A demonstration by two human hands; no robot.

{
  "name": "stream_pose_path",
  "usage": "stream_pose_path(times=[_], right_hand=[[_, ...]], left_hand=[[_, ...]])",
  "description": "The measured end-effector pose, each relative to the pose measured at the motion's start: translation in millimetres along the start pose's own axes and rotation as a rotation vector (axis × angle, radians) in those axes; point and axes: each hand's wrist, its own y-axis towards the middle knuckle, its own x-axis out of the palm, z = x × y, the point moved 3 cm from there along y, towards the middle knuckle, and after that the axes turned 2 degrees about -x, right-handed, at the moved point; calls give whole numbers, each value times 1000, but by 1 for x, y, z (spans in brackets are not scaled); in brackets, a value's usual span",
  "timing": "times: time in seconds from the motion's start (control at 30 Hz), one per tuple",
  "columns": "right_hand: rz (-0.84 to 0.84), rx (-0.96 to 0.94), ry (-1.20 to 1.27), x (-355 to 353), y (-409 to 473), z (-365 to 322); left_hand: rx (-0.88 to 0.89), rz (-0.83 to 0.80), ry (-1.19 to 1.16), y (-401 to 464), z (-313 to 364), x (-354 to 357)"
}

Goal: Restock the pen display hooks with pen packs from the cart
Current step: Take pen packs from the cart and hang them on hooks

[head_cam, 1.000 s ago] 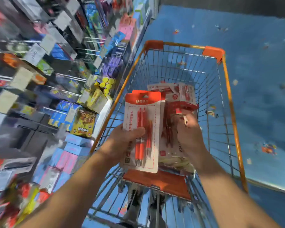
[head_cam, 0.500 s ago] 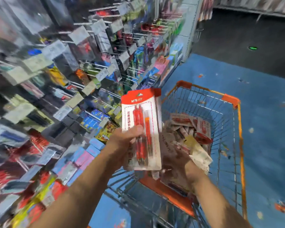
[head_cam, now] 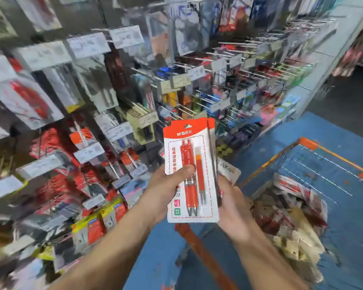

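- The left hand (head_cam: 166, 191) grips a red pen pack (head_cam: 190, 170) upright, thumb pressed across the front over the pen barrels, fingers hidden behind the card.
- The right hand (head_cam: 233, 208) is cupped behind and just right of that pack, curled round a second pack (head_cam: 228, 170) whose white card, printed "INK PEN", pokes out past the front pack's right edge. A dark thin edge between the two looks like another pack seen side-on, though I cannot tell for sure.
- The front pack has an orange-red header and holds two red click pens and a thinner refill under a clear blister.
- A second ago both hands held the packs directly over the cart (head_cam: 306, 144); now the view has swung left and up, the packs are raised in front of the display hooks (head_cam: 189, 108), and the cart sits low to the right.
- The cart basket holds a heap of other packs (head_cam: 289, 212), so plenty of stock is left to hang.
- That shift reads as picking finished and hanging about to begin: the next job is likely finding the matching hook.
- Red-headed packs (head_cam: 83, 135) hang on the left at about hand height, behind white price tags (head_cam: 88, 152); they look like the closest match, though blur hides the print.
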Motion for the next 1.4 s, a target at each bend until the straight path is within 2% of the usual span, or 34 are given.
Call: stream_pose_path(times=[0.03, 0.07, 0.1, 0.17, 0.23, 0.37, 0.53, 0.57, 0.63, 0.73, 0.83, 1.0, 1.4], right_hand=[[-23, -43, -49, 19, -4, 0], [-53, -36, 2, 38, -2, 5], [-103, -35, 91, 59, -6, 7], [-79, 8, 261, 84, -1, 16], [-20, -16, 262, 108, 3, 24], [-21, -43, 107, 171, -6, 33], [-140, -65, 124, 246, -33, 44], [-183, -100, 54, 261, -43, 43], [-276, -80, 54, 291, -53, 45], [-364, -148, -133, 338, -64, 55], [-407, -63, -96, 386, -70, 67], [-520, -30, -125, 448, -69, 83], [-762, -87, -263, 582, -37, 102]], left_hand=[[13, 24, -6, -9, 6, -22], [29, 54, -16, -20, 12, -46], [50, 85, -26, -32, 19, -70], [80, 138, -26, -53, 28, -110], [116, 193, -27, -77, 34, -148], [172, 338, -51, -126, 39, -221], [184, 456, -164, -184, 38, -293], [192, 481, -181, -195, 38, -305], [210, 533, -210, -212, 40, -326], [220, 603, -256, -232, 43, -354], [229, 670, -297, -244, 46, -379], [239, 743, -332, -255, 55, -413], [230, 930, -325, -258, 88, -481]])
